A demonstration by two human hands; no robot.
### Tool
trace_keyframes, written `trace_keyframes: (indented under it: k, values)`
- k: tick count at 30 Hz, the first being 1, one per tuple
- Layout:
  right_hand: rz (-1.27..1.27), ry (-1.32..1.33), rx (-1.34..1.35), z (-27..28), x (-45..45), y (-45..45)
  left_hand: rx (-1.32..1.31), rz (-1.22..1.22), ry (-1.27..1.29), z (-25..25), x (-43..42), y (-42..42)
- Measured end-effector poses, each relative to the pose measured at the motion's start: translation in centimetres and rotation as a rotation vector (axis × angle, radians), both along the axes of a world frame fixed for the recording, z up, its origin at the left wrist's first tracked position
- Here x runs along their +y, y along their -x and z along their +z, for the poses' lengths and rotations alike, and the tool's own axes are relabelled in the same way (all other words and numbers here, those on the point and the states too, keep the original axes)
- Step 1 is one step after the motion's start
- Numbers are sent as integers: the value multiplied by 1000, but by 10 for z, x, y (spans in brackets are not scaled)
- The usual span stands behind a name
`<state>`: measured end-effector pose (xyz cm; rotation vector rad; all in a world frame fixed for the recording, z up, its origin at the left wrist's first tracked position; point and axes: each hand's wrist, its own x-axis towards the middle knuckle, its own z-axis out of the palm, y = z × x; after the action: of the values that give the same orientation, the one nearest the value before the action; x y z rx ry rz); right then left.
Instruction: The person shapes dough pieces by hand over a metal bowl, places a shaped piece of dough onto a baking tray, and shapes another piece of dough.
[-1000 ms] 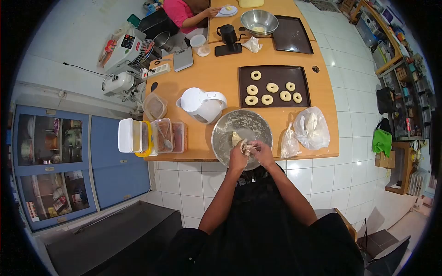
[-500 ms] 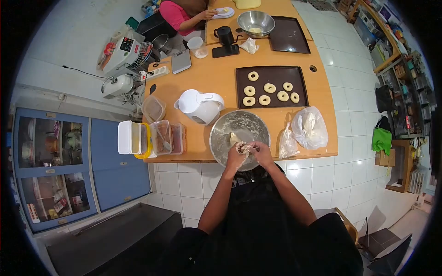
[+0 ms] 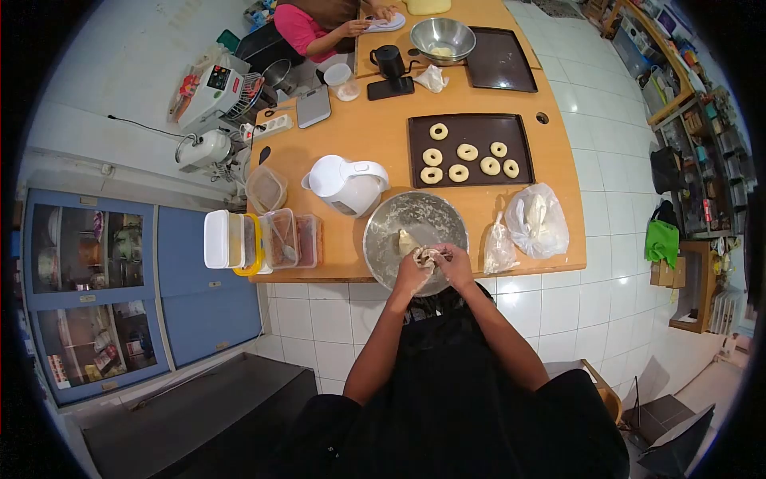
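Both of my hands meet over the near part of a large metal bowl [image 3: 391, 219] whose inside is smeared with dough or flour. My left hand [image 3: 412, 273] has its fingers closed round a small piece of pale dough [image 3: 428, 257]. From the right, my right hand [image 3: 455, 267] pinches at the same piece; its fingertips are dusty with dough. Another lump of dough [image 3: 407, 241] lies in the bowl just beyond my left hand. Behind the bowl, a dark tray [image 3: 479, 128] bears several ring-shaped doughs [image 3: 467, 152].
A white kettle [image 3: 345, 185] stands left of the bowl, with plastic containers [image 3: 281, 239] farther left. Bags of flour or dough [image 3: 538, 222] lie to the right. Across the table are a scale [image 3: 313, 106], a second metal bowl [image 3: 444, 40] and a person in pink [image 3: 307, 33].
My hands have shifted slightly against each other around the dough piece. At the far end, the person's other hand has come in over the white plate or scale.
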<state>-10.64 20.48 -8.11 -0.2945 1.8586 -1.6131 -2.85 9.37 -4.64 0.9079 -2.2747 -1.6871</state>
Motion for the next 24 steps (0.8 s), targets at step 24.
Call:
trace_keyframes:
  k: [24]
  values:
    - [89, -11, 73, 23, -2, -4, -41, 69, 55, -2, -5, -7]
